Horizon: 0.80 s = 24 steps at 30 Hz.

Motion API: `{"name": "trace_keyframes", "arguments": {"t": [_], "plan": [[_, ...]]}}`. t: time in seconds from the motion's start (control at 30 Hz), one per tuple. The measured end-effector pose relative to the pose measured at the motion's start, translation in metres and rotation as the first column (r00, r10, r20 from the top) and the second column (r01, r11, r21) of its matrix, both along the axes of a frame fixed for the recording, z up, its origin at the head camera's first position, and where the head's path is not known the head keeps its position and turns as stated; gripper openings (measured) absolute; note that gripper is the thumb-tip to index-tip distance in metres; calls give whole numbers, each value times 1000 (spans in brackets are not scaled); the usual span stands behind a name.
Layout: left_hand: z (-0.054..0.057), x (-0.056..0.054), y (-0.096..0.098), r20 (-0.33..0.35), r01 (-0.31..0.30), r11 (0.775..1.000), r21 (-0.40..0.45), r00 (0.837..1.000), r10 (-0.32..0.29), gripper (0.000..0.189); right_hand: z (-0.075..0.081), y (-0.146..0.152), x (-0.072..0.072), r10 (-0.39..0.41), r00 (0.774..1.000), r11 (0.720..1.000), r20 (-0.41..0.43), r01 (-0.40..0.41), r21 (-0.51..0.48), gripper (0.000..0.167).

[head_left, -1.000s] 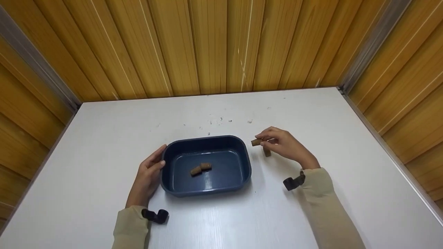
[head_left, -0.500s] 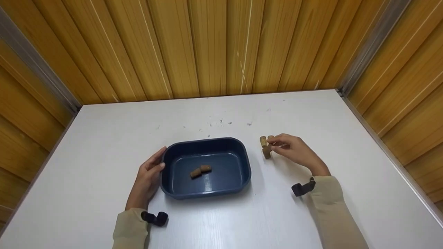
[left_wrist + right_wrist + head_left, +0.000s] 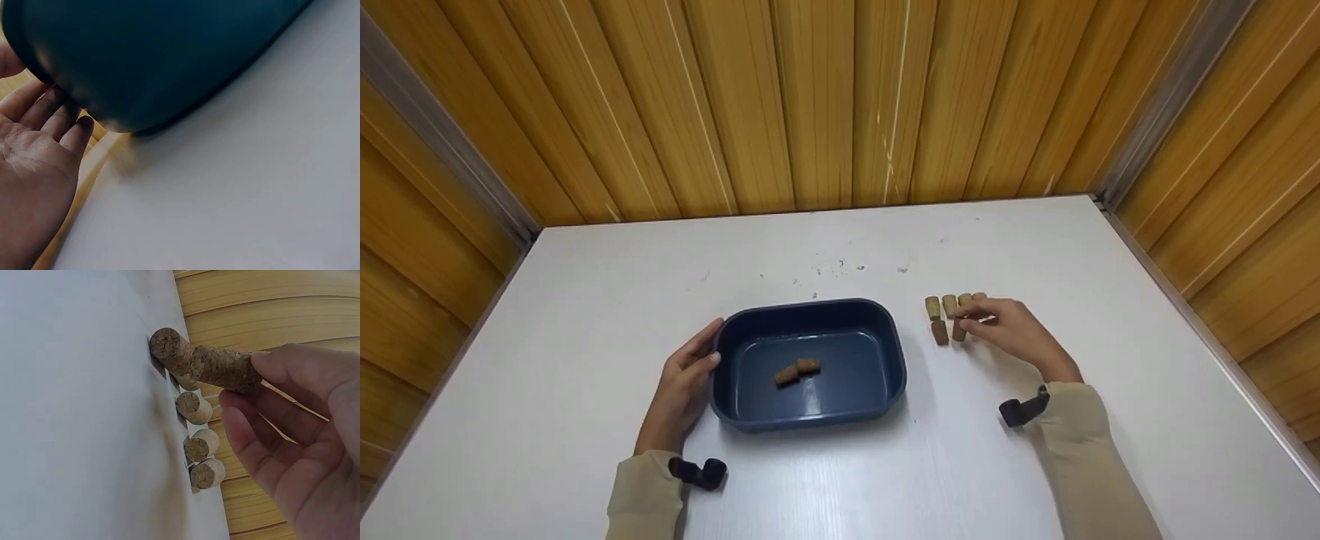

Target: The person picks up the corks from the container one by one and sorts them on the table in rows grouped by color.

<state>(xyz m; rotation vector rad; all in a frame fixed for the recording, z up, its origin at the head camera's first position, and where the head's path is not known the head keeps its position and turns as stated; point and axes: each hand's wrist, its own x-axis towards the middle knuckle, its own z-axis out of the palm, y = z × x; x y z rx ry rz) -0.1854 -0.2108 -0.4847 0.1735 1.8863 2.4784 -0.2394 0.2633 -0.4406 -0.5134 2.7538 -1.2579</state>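
Observation:
My right hand (image 3: pixel 1009 330) pinches a brown cork stopper (image 3: pixel 222 368) between thumb and fingertips, close over the table. Just left of it, another dark cork (image 3: pixel 940 332) rests on the table. Behind these, several lighter cork stoppers (image 3: pixel 933 307) form a row, partly covered by my fingers. On the left, my left hand (image 3: pixel 684 382) holds the end of a dark blue rectangular basin (image 3: pixel 810 421), thumb by the rim and fingers along the outer wall. Two brown corks (image 3: pixel 787 375) lie touching inside the basin.
The white table (image 3: pixel 607 300) has dark specks beyond the basin. Yellow wood-look panels (image 3: pixel 810 105) wall in its back and sides. Each wrist carries a small black camera (image 3: pixel 1024 409) over a beige sleeve (image 3: pixel 1087 450).
My right hand has carried its cork from near the basin's right rim rightward, past the dark cork on the table, uncovering the light cork row. My left hand stays on the basin.

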Motion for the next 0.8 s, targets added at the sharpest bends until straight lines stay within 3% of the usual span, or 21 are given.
{"name": "trace_keyframes", "arguments": {"t": [0.27,0.43,0.8], "plan": [[0,0,0,-13,11,999,33,1000,-10,58,-6,2,-2,-14,1000,999,4,13,32,22],[-1,1,1,-5,6,1000,12,1000,-6,57,-11,1,-2,-33,999,999,10,33,40,21],[1,1,2,-3,8,999,40,1000,-8,57,-11,-3,-2,-20,999,1000,37,19,23,30]]}}
